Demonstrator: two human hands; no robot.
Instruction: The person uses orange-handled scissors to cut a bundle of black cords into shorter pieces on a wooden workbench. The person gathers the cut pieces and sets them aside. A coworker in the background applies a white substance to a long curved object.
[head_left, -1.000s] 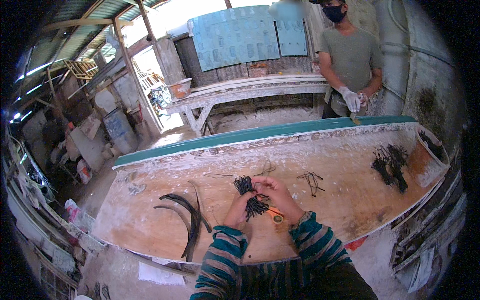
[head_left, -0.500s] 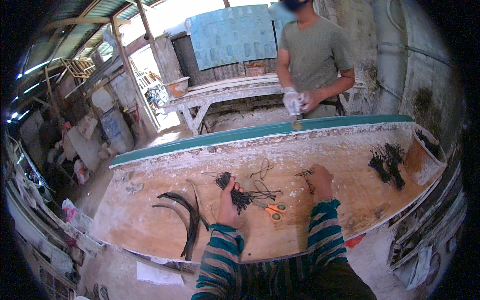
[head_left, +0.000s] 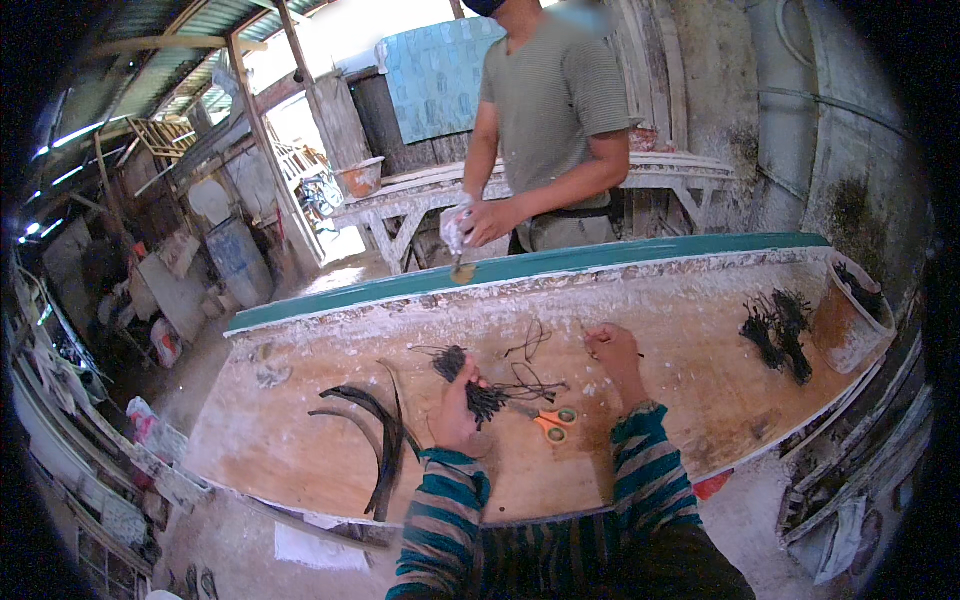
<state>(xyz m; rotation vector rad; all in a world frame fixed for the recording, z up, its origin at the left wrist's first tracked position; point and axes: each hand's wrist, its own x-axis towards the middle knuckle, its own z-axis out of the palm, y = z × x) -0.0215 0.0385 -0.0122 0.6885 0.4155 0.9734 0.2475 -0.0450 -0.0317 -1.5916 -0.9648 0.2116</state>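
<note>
One black cord bundle [head_left: 487, 404] is gripped by the left hand [head_left: 459, 408], while the right hand [head_left: 618, 358] pinches a thin cord [head_left: 641, 355].

Two hands: left hand [head_left: 457, 412], right hand [head_left: 618, 358]; one cord bundle [head_left: 487, 405] held. On one worktop [head_left: 730, 405]: one pair of scissors [head_left: 552, 424], two more bundles [head_left: 795, 338], one pot [head_left: 843, 328]; curved black strips [head_left: 386, 440] several, overlapping, count unclear. One co-worker [head_left: 550, 110].

Long sleeves [head_left: 443, 513] banded in teal and grey-brown catch my eye, the hands [head_left: 457, 416] beyond them bare, the dark garment front [head_left: 545, 552] faintly striped.
</note>
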